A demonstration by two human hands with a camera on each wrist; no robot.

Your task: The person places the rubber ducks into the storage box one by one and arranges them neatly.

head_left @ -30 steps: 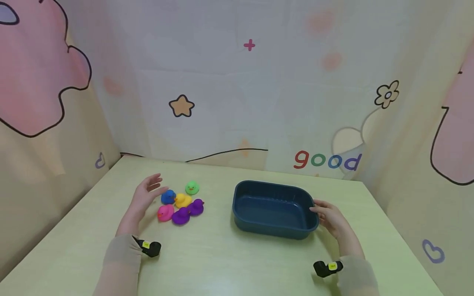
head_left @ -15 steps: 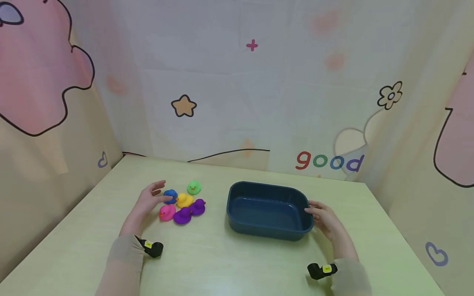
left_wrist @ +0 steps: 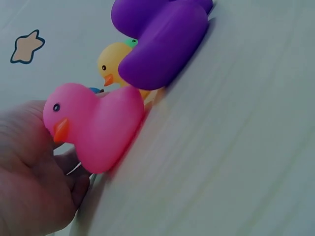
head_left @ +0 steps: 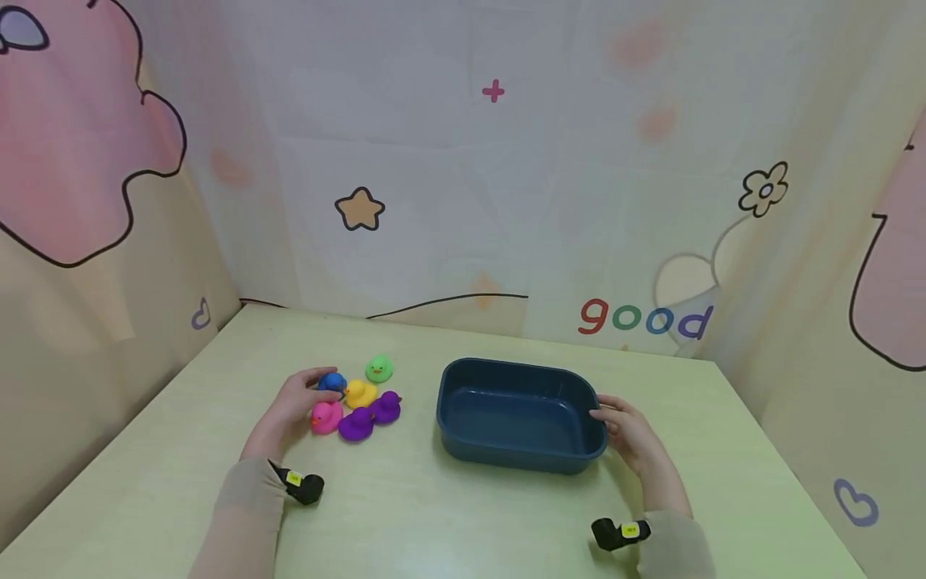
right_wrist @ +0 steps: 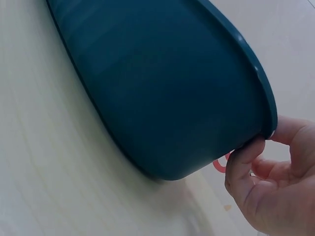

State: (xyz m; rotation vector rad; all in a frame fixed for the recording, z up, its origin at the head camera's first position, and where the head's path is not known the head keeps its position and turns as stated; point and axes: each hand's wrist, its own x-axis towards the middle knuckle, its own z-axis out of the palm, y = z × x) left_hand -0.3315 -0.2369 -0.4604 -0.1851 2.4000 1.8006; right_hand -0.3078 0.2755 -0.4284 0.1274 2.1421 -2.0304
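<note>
- On the pale green table (head_left: 434,515) we take the dark blue tub (head_left: 517,414) as our landmark; it stands upright on the tabletop, with nothing visible inside.
- Our right hand (head_left: 628,430) is at the tub's right end. In the right wrist view the thumb (right_wrist: 243,162) presses the outer wall just under the rim, and another finger lies at the rim (right_wrist: 266,105) above it. The fingers are curled at the rim, so we record a grip on the tub.
- Left of the tub, well apart from it, six toy ducks sit in a tight cluster: green duck (head_left: 379,369) farthest back, blue duck (head_left: 332,382) and yellow duck (head_left: 359,393) in the middle, pink duck (head_left: 325,416) and two purple ducks (head_left: 369,416) nearest us.
- Our left hand (head_left: 292,404) is on the side of the cluster away from the tub. Its fingers are bent over the blue duck and down beside the pink one. In the left wrist view the pink duck (left_wrist: 96,125) lies against the palm (left_wrist: 29,172).
- We cannot tell whether the left hand has actually gripped a duck or only touches one.
- A purple duck (left_wrist: 160,39) touches the pink one on its tub side.
</note>
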